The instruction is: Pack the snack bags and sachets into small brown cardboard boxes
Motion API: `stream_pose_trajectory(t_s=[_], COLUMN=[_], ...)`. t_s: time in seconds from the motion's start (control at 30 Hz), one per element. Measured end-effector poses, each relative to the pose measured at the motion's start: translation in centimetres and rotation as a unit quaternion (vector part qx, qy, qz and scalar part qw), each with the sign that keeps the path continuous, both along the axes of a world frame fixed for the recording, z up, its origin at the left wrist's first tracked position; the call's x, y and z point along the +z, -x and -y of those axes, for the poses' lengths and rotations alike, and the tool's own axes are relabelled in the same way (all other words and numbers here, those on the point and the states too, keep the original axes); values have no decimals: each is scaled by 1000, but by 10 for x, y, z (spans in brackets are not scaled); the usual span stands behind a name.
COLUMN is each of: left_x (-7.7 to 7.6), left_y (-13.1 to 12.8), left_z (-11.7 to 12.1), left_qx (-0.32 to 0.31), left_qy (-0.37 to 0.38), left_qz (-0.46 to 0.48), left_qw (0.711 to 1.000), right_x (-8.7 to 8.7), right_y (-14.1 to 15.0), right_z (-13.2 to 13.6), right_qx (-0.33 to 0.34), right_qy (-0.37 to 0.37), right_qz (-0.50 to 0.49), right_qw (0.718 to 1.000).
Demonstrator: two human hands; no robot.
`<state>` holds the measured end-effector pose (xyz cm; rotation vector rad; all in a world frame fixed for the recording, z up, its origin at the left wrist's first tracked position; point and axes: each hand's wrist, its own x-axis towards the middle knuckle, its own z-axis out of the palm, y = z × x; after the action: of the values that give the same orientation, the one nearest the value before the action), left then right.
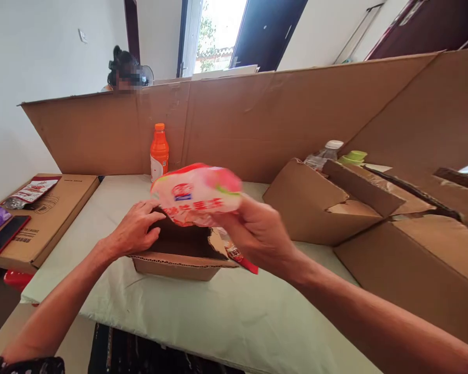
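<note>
A small open cardboard box (175, 267) stands on the covered table, its torn rim facing up and its inside dark. My left hand (134, 231) is at the box's left rim, fingers curled over the edge. My right hand (261, 234) grips a pink, white and red snack packet (195, 195) by its right end and holds it above the box. The packet is slightly blurred, with red lettering and a logo on its front. Another red snack packet (244, 259) lies just right of the box, partly hidden behind my right hand.
An orange drink bottle (159, 150) stands behind the box, before a tall cardboard wall (234, 124). Larger cardboard boxes (308, 202) at right hold a clear bottle (331, 149) and a green item. At left, a flat carton (66, 208) bears packets and a phone (8, 235). Someone sits beyond the wall.
</note>
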<state>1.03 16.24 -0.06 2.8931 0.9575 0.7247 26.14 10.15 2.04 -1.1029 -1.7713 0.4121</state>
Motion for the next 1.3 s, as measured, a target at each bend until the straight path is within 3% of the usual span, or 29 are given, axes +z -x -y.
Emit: stream_pose_trajectory(t_s=[0.1, 0.27, 0.37, 0.43, 0.53, 0.6, 0.77, 0.9, 1.13, 1.23, 1.3], left_x=[1, 15, 30, 37, 39, 36, 34, 34, 43, 46, 44], left_y=[8, 8, -9, -22, -33, -34, -22, -14, -17, -19, -20], left_z=[0, 33, 43, 40, 32, 33, 52, 58, 57, 52, 49], left_qx=[21, 49, -24, -68, -81, -62, 80, 90, 38, 9, -15], left_qy=[-18, -46, 45, 119, 155, 146, 66, 92, 159, 229, 280], left_qz=[28, 41, -91, -189, -263, -298, -365, -379, -349, -337, -365], left_qw=[999, 997, 995, 972, 949, 941, 925, 917, 923, 913, 888], right_x=[-8, -12, -1, 9, 22, 27, 27, 16, 0, 2, 9], right_y=[4, 5, 11, 17, 20, 18, 14, 20, 40, 37, 22], right_z=[-18, -27, -22, -20, -19, -18, -17, -18, -30, -29, -29], right_qx=[29, 38, 42, 35, 21, 8, -3, 97, 286, 316, 323], right_qy=[98, 205, 228, 226, 226, 227, 204, 150, 246, 246, 228], right_qz=[121, 305, 382, 424, 467, 496, 552, 568, 608, 596, 525], right_qw=[987, 929, 895, 876, 854, 838, 808, 803, 699, 696, 754])
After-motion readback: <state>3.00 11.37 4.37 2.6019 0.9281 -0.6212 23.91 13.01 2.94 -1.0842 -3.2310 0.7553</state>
